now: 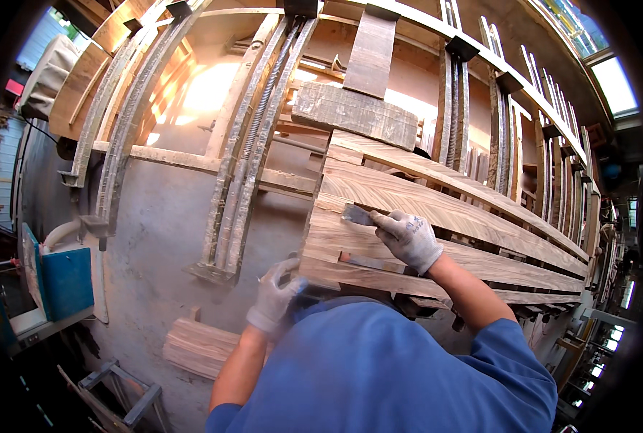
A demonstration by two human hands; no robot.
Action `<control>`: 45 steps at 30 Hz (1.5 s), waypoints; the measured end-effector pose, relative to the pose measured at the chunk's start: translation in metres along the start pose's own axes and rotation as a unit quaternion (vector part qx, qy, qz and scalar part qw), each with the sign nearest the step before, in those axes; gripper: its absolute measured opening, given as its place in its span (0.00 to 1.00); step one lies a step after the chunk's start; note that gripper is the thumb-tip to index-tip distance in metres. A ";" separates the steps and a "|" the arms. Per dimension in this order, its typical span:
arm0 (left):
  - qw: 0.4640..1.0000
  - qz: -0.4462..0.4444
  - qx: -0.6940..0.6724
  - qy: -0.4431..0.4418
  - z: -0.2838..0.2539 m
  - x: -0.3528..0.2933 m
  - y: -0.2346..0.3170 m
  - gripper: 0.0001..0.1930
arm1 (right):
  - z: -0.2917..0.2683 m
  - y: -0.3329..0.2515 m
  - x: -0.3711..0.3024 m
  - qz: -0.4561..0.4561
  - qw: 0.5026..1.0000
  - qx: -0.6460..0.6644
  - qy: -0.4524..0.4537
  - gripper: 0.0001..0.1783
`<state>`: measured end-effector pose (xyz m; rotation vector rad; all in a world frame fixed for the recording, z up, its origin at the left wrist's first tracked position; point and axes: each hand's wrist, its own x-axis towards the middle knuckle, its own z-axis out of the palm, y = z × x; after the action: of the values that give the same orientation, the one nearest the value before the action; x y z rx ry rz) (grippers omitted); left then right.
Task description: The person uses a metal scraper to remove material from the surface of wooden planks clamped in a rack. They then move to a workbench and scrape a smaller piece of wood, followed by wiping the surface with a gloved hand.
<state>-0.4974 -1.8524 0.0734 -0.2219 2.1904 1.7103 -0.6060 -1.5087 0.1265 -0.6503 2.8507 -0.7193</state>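
My right hand (409, 241), in a whitish work glove, is closed round the handle of a putty knife (357, 214). The blade lies flat against the top of a striped wooden panel (401, 189), close to its left end. This panel is built of long boards with narrow slots between them. A dark flat strip (372, 261) shows in one slot below my right hand. My left hand (274, 294), gloved too, is left of the panel's near corner with its fingers curled. Whatever may be in those fingers is too blurred to make out.
A worn grey wooden block (355, 115) sits across the panel's far edge, with a brown board (370, 54) beyond it. Tall clamp bars (246, 144) stand ahead on the left. Lower left are a striped wood piece (202, 348), a blue-sided machine (67, 278) and a metal stand (123, 393).
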 end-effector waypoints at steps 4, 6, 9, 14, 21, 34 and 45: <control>1.000 0.004 0.005 0.006 0.001 0.000 -0.004 0.29 | 0.007 0.010 -0.002 -0.008 1.000 -0.004 -0.003 0.20; 1.000 0.005 0.005 0.009 0.001 0.000 -0.003 0.29 | 0.012 0.010 0.001 -0.009 1.000 0.008 0.008 0.20; 1.000 -0.013 0.003 -0.002 0.000 0.000 -0.002 0.26 | 0.020 0.011 0.007 -0.010 1.000 0.010 -0.001 0.21; 1.000 -0.014 -0.004 -0.009 -0.002 0.001 -0.007 0.26 | 0.041 -0.011 0.039 -0.039 0.998 0.032 0.023 0.20; 1.000 -0.014 -0.016 0.000 -0.001 -0.001 -0.004 0.26 | 0.003 -0.028 0.066 -0.002 0.990 0.096 0.101 0.21; 0.999 0.030 0.012 0.017 0.002 0.001 -0.014 0.25 | 0.006 -0.016 0.003 0.028 0.997 0.062 -0.047 0.20; 1.000 0.017 -0.010 0.009 0.001 0.000 -0.011 0.26 | 0.009 -0.008 0.013 0.017 0.996 0.038 -0.073 0.20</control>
<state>-0.4937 -1.8538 0.0631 -0.2090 2.2025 1.7561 -0.6124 -1.5247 0.1219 -0.6152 2.6805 -0.7388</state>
